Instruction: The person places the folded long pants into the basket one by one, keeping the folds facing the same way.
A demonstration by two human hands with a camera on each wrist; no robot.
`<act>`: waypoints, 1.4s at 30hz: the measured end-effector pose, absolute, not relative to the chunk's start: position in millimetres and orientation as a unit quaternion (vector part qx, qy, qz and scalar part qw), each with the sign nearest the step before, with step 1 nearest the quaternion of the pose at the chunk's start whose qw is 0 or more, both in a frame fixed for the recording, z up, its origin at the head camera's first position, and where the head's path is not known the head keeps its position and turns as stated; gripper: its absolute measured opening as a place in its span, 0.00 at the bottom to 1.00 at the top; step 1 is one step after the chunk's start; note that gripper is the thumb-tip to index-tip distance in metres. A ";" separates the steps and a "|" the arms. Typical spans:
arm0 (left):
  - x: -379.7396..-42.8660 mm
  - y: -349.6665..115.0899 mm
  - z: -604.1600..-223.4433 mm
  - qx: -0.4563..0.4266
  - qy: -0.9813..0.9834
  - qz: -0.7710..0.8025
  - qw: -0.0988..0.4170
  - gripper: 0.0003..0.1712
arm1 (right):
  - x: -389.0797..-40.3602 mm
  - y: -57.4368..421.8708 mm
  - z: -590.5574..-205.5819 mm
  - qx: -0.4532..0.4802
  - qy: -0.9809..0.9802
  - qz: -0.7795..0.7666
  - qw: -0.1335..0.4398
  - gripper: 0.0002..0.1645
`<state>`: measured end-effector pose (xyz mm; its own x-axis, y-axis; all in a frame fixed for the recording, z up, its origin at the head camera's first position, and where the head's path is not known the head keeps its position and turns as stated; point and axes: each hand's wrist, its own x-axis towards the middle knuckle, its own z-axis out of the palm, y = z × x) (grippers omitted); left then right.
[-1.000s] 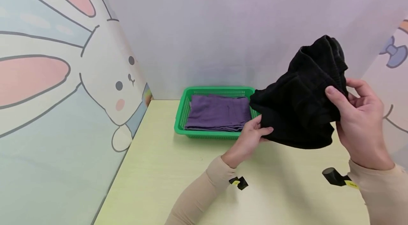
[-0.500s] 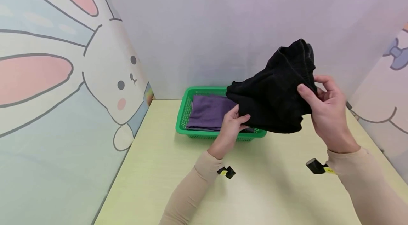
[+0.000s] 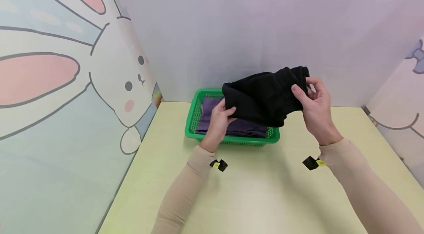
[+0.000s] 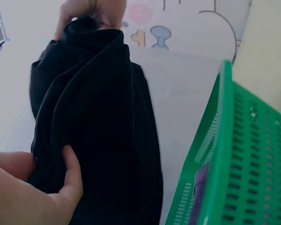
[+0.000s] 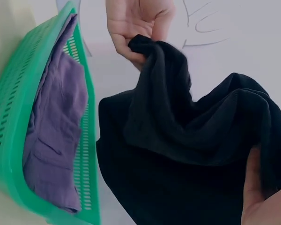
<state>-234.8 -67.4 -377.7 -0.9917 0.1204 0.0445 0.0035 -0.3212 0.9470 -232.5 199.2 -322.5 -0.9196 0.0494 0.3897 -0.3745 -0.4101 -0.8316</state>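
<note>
A black folded garment (image 3: 261, 96) hangs over the green plastic basket (image 3: 273, 139), held up between both hands. My left hand (image 3: 216, 121) pinches its lower left edge, the thumb lying on top of the cloth. At the other end, my right hand (image 3: 316, 110) grips the gathered edge between thumb and fingers. Inside the basket lies a folded purple garment (image 3: 207, 112), partly covered from the head view by the black cloth. In the right wrist view the black garment (image 5: 178, 140) sags in loose folds beside the basket (image 5: 18, 154).
The basket stands on a pale yellow table (image 3: 245, 190), near the plain back wall (image 3: 248, 24). On the left rises a wall (image 3: 66, 160) printed with a cartoon rabbit. A further printed wall (image 3: 400, 116) borders the table on the right.
Both hands have carried the black garment leftward until it overlaps the basket. Its right end has come down, so the cloth lies flatter. The basket and purple garment stay in place.
</note>
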 end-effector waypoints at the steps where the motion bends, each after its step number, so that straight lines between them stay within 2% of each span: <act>1: -237.1 -71.7 -375.5 0.047 0.576 0.815 0.036 0.31 | -236.4 199.8 -323.4 0.151 -0.519 0.833 0.116 0.11; 7: -251.6 -99.9 -360.3 0.019 0.530 0.847 0.029 0.32 | -261.6 208.0 -328.4 0.102 -0.441 0.891 0.035 0.13; 10: -259.4 -114.6 -356.5 0.018 0.518 0.855 0.026 0.33 | -275.8 210.4 -334.6 0.080 -0.407 0.910 0.014 0.12; 16: -268.0 -134.1 -354.6 0.036 0.542 0.840 0.016 0.33 | -299.4 204.2 -352.4 0.085 -0.366 0.927 0.014 0.09; 23: -279.6 -147.6 -350.2 0.055 0.566 0.822 -0.024 0.32 | -316.4 193.3 -368.6 0.115 -0.386 0.914 0.046 0.08; 28: -282.5 -157.4 -360.7 0.048 0.614 0.788 -0.028 0.34 | -312.2 195.0 -387.2 0.087 -0.436 0.896 0.004 0.09; 35: -253.0 -177.0 -386.7 0.010 0.669 0.743 0.029 0.34 | -278.1 196.5 -402.1 0.011 -0.554 0.826 -0.100 0.08; 39: -230.1 -189.1 -395.7 -0.001 0.687 0.723 0.064 0.33 | -255.8 195.8 -401.3 -0.029 -0.639 0.755 -0.143 0.17; 42: -216.1 -198.0 -400.0 -0.015 0.704 0.705 0.088 0.35 | -245.7 194.7 -399.7 -0.042 -0.689 0.702 -0.175 0.34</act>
